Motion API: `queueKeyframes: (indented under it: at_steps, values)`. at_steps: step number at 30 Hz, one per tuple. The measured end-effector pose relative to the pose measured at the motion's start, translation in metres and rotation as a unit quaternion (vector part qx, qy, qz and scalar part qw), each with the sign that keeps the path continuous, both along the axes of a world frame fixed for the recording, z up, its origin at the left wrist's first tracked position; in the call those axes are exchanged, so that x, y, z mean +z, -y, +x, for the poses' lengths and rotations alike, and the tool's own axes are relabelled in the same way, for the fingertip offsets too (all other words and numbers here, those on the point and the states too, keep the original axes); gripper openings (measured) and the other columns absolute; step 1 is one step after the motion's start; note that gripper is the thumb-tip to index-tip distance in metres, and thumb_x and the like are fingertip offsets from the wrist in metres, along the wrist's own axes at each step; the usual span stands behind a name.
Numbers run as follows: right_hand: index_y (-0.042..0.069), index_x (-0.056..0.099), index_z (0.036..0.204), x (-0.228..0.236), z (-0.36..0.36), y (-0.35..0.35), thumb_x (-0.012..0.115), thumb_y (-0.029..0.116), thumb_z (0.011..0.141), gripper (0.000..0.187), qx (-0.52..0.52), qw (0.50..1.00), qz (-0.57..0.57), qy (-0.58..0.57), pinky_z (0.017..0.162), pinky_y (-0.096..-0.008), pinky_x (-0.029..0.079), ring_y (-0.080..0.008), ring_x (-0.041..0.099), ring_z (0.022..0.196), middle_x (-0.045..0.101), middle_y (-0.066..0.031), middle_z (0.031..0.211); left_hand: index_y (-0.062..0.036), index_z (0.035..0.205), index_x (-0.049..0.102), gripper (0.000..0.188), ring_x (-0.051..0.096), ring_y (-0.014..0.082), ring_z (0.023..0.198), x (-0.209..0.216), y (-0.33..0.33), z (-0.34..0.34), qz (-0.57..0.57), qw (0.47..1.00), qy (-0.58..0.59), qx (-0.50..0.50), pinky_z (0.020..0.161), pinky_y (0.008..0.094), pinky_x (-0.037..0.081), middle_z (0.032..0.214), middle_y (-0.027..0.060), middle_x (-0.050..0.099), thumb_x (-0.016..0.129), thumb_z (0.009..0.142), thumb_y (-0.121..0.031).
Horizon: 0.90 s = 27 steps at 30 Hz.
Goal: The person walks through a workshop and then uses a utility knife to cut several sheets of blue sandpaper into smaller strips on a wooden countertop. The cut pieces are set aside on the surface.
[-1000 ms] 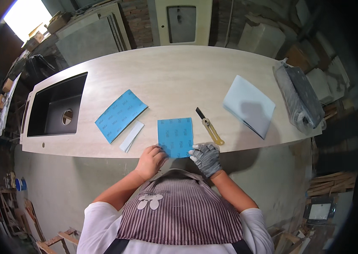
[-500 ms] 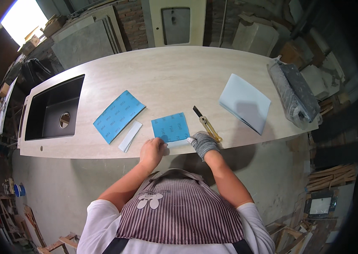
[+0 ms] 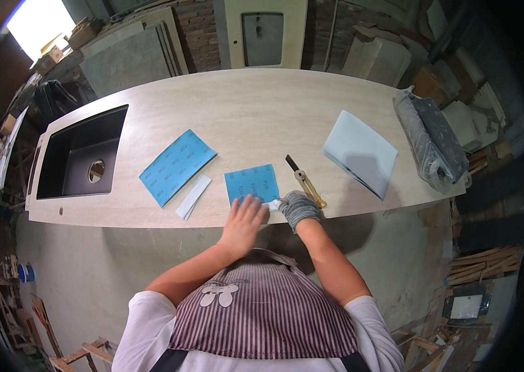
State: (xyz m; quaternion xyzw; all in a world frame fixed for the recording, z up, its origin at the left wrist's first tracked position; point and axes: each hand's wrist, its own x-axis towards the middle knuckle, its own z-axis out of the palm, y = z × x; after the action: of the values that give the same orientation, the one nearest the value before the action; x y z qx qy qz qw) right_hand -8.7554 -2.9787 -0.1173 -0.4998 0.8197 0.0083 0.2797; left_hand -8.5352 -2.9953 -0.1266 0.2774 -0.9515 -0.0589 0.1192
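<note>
A small blue-backed sandpaper sheet [image 3: 251, 181] lies on the worktop near its front edge, a white strip showing along its near side. My bare left hand [image 3: 241, 226] is slightly blurred, fingers spread over that near edge and covering part of it. At the sheet's near right corner, my right hand [image 3: 300, 209] in a grey knit glove is closed, pinching the white edge. A utility knife [image 3: 306, 185] with a yellowish handle and dark blade rests just beyond the glove. To the left lie a larger blue sandpaper sheet [image 3: 177, 167] and a folded white strip [image 3: 193, 196].
The long beige worktop [image 3: 243, 111] has a black sink [image 3: 79, 155] set into its left end. A folded pale-blue sheet [image 3: 361, 152] lies on the right, beside a dark plastic-wrapped bundle [image 3: 430, 136]. Stone slabs [image 3: 128, 62] lean behind the worktop.
My left hand has opened from its pinch at the near left corner and slid right across the white near edge. My right hand stays at the right corner.
</note>
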Motion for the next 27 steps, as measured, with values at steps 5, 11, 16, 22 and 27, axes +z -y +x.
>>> queueKeyframes:
  at_steps: [5,11,16,22,27]
  values:
    - [0.003,0.073,0.088,0.002,0.003,-0.003,0.064,0.046,0.09,0.043,-0.006,0.999,-0.04,-0.015,0.078,-0.0466,0.052,-0.0374,0.068,0.083,0.07,-0.0206,0.085,-0.0024,0.152,0.033,0.082,0.021,0.0402,0.149,0.006,-0.019,-0.001,0.101,0.995,0.003,-0.023,0.121,0.0578,0.013,0.158,0.0242,0.029,0.067,0.086,-0.038]
    - [0.011,0.069,0.113,-0.02,0.013,-0.048,0.061,0.024,0.086,0.031,0.054,0.921,-0.384,-0.035,0.083,-0.0459,0.05,-0.0332,0.064,0.092,0.069,-0.0138,0.111,-0.0034,0.153,0.031,0.088,0.02,0.0393,0.15,0.001,-0.018,0.0,0.109,0.994,0.009,-0.027,0.12,0.0582,0.013,0.158,0.0238,0.027,0.07,0.085,-0.042]
    - [0.013,0.07,0.115,-0.015,0.041,-0.078,0.058,0.017,0.088,0.029,0.141,0.926,-0.327,-0.125,0.086,-0.0417,0.049,-0.0269,0.065,0.098,0.07,-0.0067,0.114,-0.0039,0.154,0.03,0.088,0.02,0.0389,0.15,0.005,-0.018,0.002,0.124,0.992,0.019,-0.025,0.12,0.0579,0.013,0.159,0.0233,0.027,0.071,0.085,-0.04]
    - [0.011,0.07,0.114,-0.021,0.039,-0.078,0.062,0.018,0.084,0.032,0.129,0.926,-0.345,-0.084,0.092,-0.0423,0.049,-0.0285,0.065,0.104,0.07,-0.0075,0.116,-0.0045,0.153,0.031,0.085,0.023,0.0374,0.149,0.007,-0.018,-0.002,0.11,0.993,0.029,-0.015,0.12,0.0573,0.014,0.158,0.0223,0.029,0.07,0.086,-0.038]
    - [0.006,0.066,0.115,-0.013,-0.023,-0.053,0.064,0.023,0.084,0.035,0.014,0.94,-0.312,-0.135,0.093,-0.0464,0.05,-0.0326,0.063,0.105,0.068,-0.013,0.11,-0.0082,0.15,0.038,0.074,0.025,0.0352,0.149,0.009,-0.014,-0.002,0.106,0.994,0.022,-0.012,0.12,0.0555,0.019,0.156,0.0196,0.033,0.068,0.088,-0.036]
